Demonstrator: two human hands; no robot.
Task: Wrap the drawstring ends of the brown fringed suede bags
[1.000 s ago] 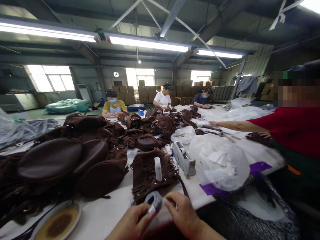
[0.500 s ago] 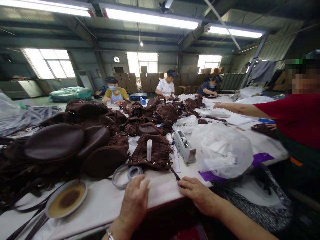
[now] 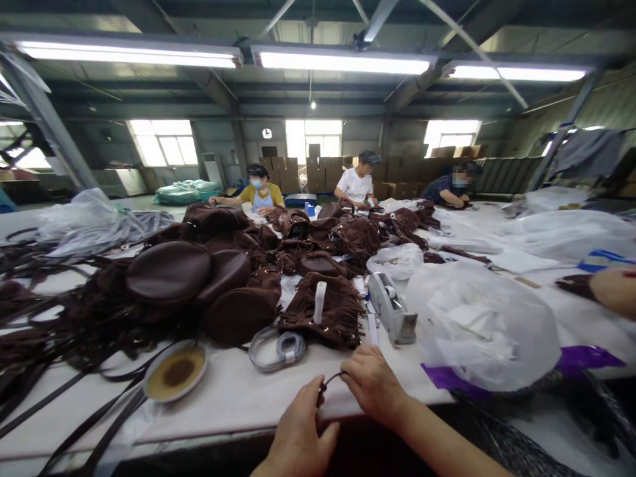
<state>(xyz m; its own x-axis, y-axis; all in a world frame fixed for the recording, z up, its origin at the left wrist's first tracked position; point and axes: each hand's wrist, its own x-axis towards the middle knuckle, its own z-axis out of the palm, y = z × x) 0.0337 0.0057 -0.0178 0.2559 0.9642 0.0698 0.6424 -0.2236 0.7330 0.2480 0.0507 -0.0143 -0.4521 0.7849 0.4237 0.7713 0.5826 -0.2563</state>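
Observation:
A thin dark strap (image 3: 332, 378) arches between my two hands at the table's front edge. My right hand (image 3: 373, 384) is closed, pinching one end between thumb and fingers. The other end, a darker lump, is at the fingertips of my left hand (image 3: 303, 427), which curls around it with the thumb apart; part of the strap is hidden there. Just beyond lies a brown fringed suede bag (image 3: 303, 301) with a white strip on it. A coil of clear tubing (image 3: 291, 348) rests beside the bag. To its right stands a grey tape dispenser (image 3: 395, 311).
Brown bags (image 3: 169, 270) are heaped on the left and middle of the table. A dish of yellowish paste (image 3: 158, 391) sits front left. A large clear plastic bag (image 3: 487, 318) stands right. A co-worker's arm (image 3: 613, 291) reaches in at the right; several people sit opposite.
The view has swung right to left across the scene, shifting everything rightward. My hands have come together, and the strap near my right hand is now lifted between both. The co-worker in red is mostly out of view.

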